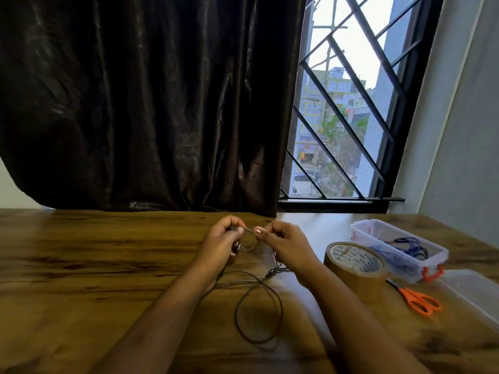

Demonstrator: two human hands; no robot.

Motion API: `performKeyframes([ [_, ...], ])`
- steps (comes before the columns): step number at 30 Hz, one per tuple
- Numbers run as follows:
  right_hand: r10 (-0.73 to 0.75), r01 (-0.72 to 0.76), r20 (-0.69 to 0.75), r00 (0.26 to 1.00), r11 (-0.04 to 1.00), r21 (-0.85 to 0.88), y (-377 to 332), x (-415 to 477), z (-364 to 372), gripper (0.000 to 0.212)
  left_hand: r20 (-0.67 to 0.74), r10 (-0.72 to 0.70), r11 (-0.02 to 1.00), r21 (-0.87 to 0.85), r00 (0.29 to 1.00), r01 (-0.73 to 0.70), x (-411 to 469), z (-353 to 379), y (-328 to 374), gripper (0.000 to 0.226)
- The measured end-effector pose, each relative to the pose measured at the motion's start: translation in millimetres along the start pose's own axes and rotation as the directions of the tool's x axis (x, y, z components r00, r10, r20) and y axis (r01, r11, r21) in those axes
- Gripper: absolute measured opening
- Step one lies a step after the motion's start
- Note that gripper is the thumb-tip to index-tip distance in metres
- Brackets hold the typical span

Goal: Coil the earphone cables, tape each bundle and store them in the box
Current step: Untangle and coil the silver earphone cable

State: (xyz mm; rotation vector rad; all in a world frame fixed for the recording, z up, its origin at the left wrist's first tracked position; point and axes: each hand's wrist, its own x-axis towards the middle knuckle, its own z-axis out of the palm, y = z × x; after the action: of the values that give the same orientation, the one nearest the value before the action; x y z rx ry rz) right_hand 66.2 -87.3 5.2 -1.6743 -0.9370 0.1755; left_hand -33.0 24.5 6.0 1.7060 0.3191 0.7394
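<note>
A thin dark earphone cable lies in loose loops on the wooden table. My left hand and my right hand both pinch its upper end above the table, with a small loop hanging between them. The earbuds dangle just below my left hand. A roll of brown tape stands to the right of my right hand. Behind it sits the open clear plastic box with a blue cable bundle inside.
Orange-handled scissors lie in front of the box. The box's clear lid rests at the far right edge. A dark curtain and a barred window stand behind the table's far edge.
</note>
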Motion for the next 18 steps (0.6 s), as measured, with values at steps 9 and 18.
performKeyframes([
  [9, 0.049, -0.071, 0.087, 0.995, 0.961, 0.267, -23, -10, -6, 0.019, 0.158, -0.046, 0.944, -0.316, 0.986, 0.095, -4, -3, 9, 0.014],
  [18, 0.037, -0.107, 0.205, 0.978, 0.932, 0.345, -33, -18, -8, 0.032, 0.212, -0.159, 0.897, -0.378, 0.964, 0.231, -3, -4, 9, 0.024],
])
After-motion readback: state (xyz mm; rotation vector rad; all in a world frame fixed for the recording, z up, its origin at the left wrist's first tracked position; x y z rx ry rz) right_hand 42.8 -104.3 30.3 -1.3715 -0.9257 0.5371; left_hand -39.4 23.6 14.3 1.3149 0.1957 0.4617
